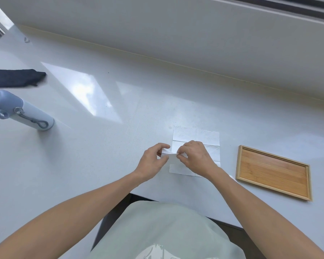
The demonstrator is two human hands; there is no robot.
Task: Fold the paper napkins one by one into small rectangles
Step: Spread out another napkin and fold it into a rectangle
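The white counter (120,146) is carrying everything; landmark is the bamboo tray (272,171). Left of the tray, unfolded napkins (208,136) are lying flat. Just above them, the left hand (151,162) and right hand (195,157) are each pinching one end of a small folded napkin (169,155), fingertips clamped on it. Risk: uneven pull is likely tearing or skewing the thin paper.
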